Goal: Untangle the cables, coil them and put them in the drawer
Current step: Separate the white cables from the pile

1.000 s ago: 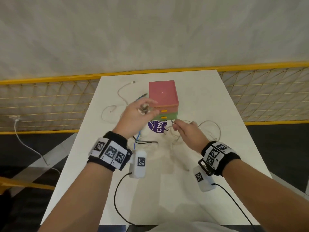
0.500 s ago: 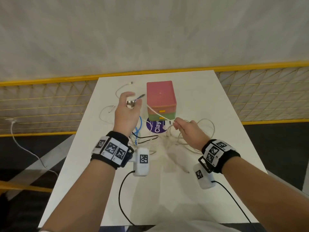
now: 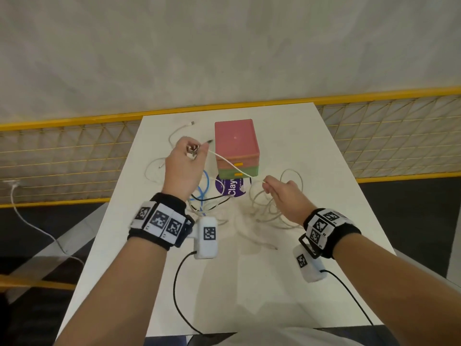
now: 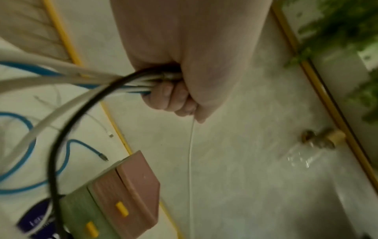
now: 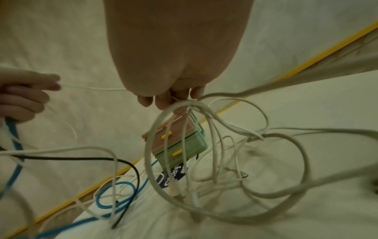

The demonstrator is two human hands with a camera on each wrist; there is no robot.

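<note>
Thin white cable point(image 3: 229, 163) ran taut between left hand point(image 3: 183, 166), fingers gripping a cable bundle point(image 4: 131, 80), and right hand point(image 3: 284, 193), pinching it above counter point(image 3: 287, 146); limp, light, best held near plugs

drawer box point(image 3: 236, 146) on table point(image 3: 287, 283); cables point(image 3: 272, 208) before it.

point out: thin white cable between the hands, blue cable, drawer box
thin white cable point(image 3: 228, 161): head view, mid-span between the hands.
blue cable point(image 5: 114, 196): right wrist view, loop on the table.
drawer box point(image 3: 235, 139): head view, pink top face.
</note>
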